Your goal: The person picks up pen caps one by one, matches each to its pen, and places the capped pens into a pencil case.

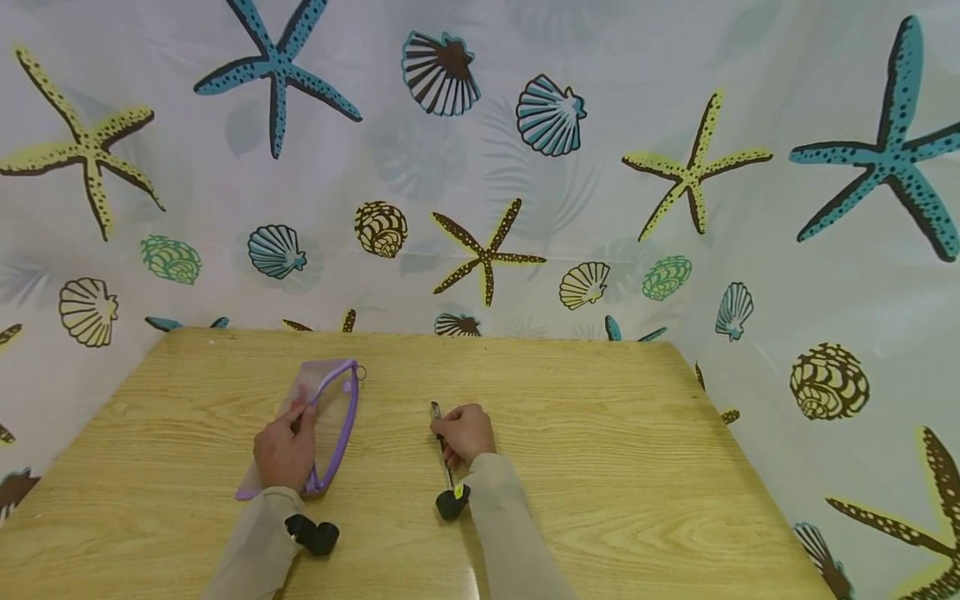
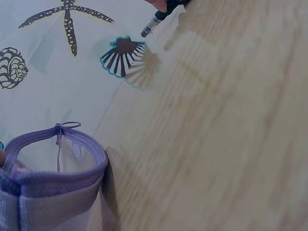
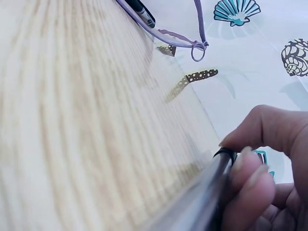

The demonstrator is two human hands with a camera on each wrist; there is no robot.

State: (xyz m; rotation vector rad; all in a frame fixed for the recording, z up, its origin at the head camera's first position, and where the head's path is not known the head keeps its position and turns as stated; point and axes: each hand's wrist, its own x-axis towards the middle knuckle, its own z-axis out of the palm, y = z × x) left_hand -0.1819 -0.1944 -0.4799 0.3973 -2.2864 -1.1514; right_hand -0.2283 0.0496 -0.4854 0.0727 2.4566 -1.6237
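My left hand (image 1: 285,450) grips a see-through pouch with a purple zippered rim (image 1: 347,425) over the left part of the table. The pouch's mouth stands apart in a loop in the left wrist view, where a small ring pull (image 2: 71,124) sits at its far end. My right hand (image 1: 467,433) pinches a slim black and silver pen (image 1: 447,468) between thumb and fingers, to the right of the pouch. Its silver barrel (image 3: 204,192) runs toward the camera in the right wrist view, and one tapered end (image 2: 153,24) shows in the left wrist view.
Both hands are over a wooden table (image 1: 600,433). A white curtain (image 1: 525,183) printed with starfish and shells hangs behind it and along its sides. In the right wrist view a dark piece with a shiny end (image 3: 143,14) shows beside the pouch's rim.
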